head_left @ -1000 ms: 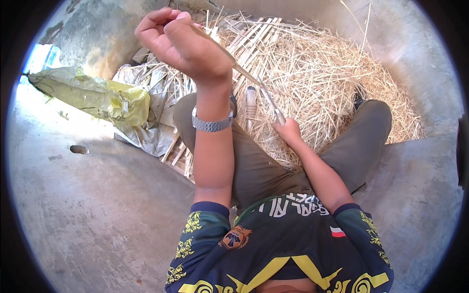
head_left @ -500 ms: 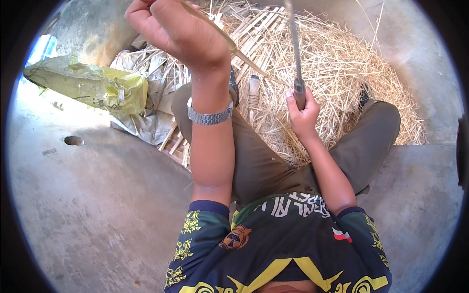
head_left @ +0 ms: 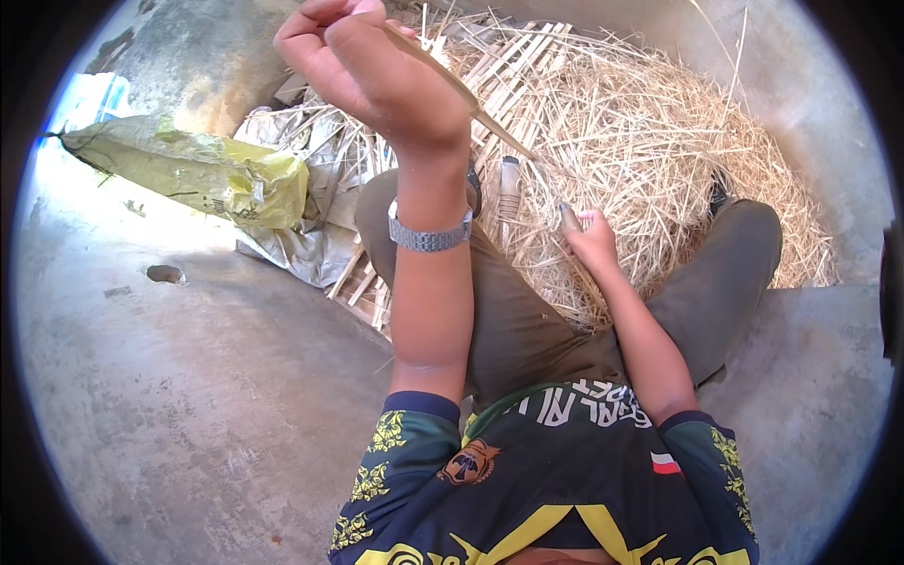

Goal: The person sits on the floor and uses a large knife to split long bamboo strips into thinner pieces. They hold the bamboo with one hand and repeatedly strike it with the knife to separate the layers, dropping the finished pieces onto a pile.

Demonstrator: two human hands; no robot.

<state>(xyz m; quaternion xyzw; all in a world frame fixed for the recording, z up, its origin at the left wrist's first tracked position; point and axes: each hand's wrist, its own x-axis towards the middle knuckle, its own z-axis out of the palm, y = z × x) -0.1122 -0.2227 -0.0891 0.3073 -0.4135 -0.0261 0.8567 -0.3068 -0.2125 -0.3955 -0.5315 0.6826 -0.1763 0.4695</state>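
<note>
At eleven o'clock we see the left grip (head_left: pixel 377 75) clamped on a bamboo strip (head_left: pixel 503 136), partly hidden behind it and slanting toward one. At two, the right grip (head_left: pixel 591 241) is wrapped round a knife (head_left: pixel 571 221), its blade barely discernible against straw (head_left: pixel 669 151).

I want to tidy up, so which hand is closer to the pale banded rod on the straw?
Right. The right hand is just right of the rod, slightly lower in view; the left hand is farther, up and to its left.
</note>
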